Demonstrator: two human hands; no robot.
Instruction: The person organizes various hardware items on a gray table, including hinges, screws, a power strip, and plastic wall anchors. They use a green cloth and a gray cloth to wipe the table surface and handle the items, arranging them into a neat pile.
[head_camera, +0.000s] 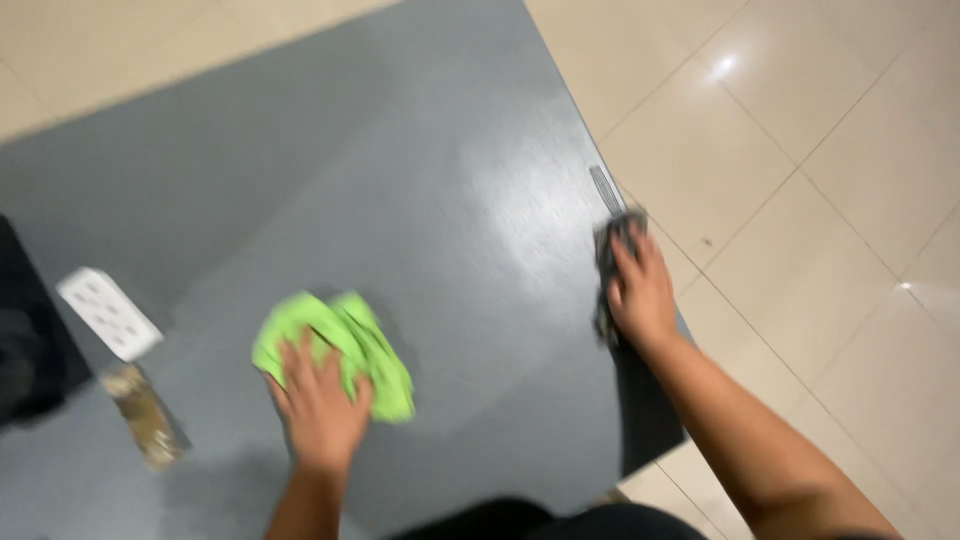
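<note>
Green cloth (345, 350) bunched on the grey surface (420, 180), directly under and just ahead of the left hand (318, 405). Left hand flat on top of it, fingers (300, 360) spread and pressing down, palm covering the near left part of the cloth; more a press than a pinch, with most of the cloth fanning out ahead and to the right of the fingers. Long axis of the cloth running roughly from upper left to lower right, its far end pointing toward the middle of the surface.

Right hand (640, 290) well apart, out at the right edge of the surface, curled around a dark grey cloth (612, 240) that hangs over that edge. Fingers closed on it, knuckles up; how tight the grip is, hard to tell through the blur. Just beyond the fingertips, a thin metal strip (605, 188) lying along the same edge.

Left hand clearly the nearer one to the green cloth; right hand occupied at the rim.

Off to the left, a white block with holes (108, 312) and, just below it, a small brownish packet (148, 418), both apart from either hand. Dark object (30, 350) at the far left edge, too blurred to name. Pale tiled floor (830, 150) beyond the surface on the right.
</note>
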